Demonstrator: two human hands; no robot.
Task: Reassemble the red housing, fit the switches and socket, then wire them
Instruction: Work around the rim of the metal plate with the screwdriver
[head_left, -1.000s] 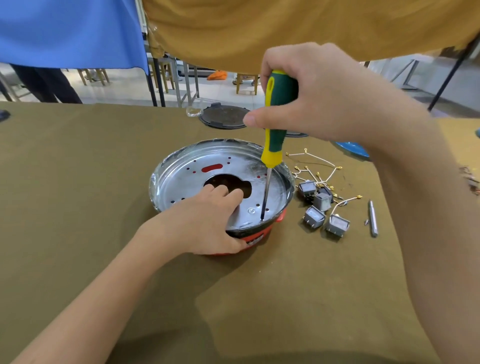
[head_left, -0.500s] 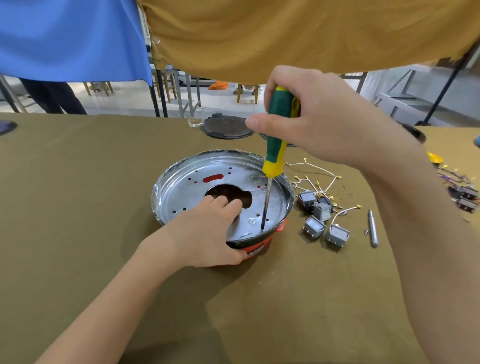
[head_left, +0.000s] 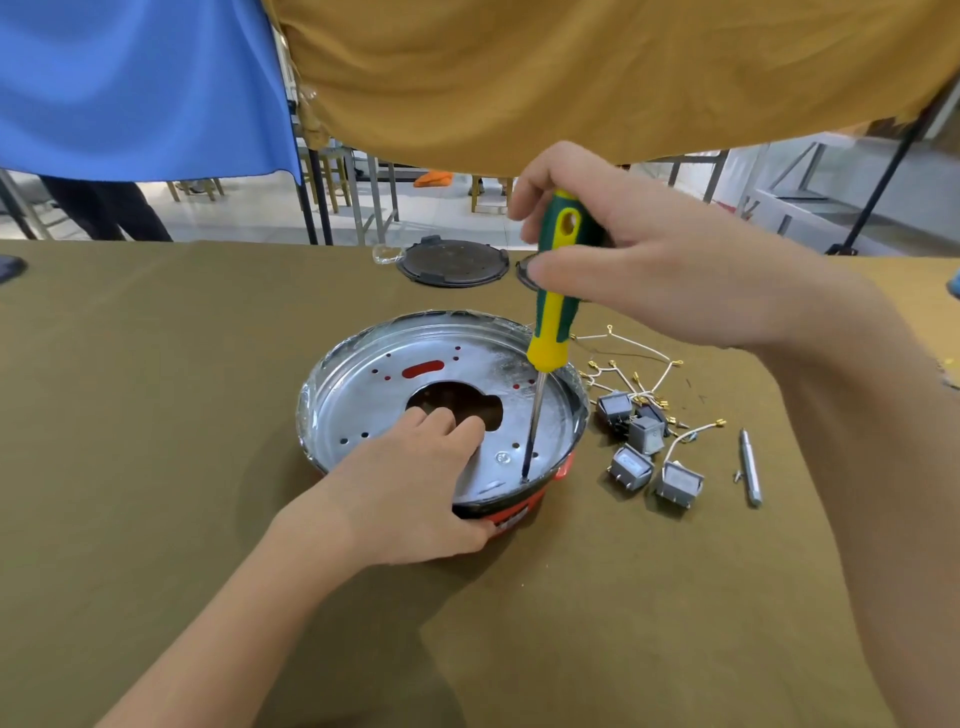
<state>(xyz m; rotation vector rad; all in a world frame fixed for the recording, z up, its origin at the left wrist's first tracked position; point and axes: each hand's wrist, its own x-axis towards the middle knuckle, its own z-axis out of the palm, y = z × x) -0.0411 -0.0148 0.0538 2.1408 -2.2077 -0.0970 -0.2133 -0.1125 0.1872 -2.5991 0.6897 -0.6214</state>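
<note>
A round silver metal pan (head_left: 374, 384) sits inside the red housing (head_left: 519, 512) at the table's middle. My left hand (head_left: 415, 483) rests on the pan's near side, fingers laid into it by the central cut-out, thumb on the red rim. My right hand (head_left: 644, 260) grips the green-and-yellow screwdriver (head_left: 553, 306) upright; its tip touches the pan floor near the front right rim, beside a screw (head_left: 502, 457). Several grey switches (head_left: 644, 452) with white wires (head_left: 639, 364) lie just right of the housing.
A loose screwdriver bit (head_left: 750, 467) lies right of the switches. A dark round plate (head_left: 452, 262) lies at the table's far edge. Blue and mustard cloths hang above. A person's dark legs stand beyond the table at far left.
The view has shifted slightly. My right hand has turned on the screwdriver handle while the tip stays at the same spot. My left hand has kept its place on the pan.
</note>
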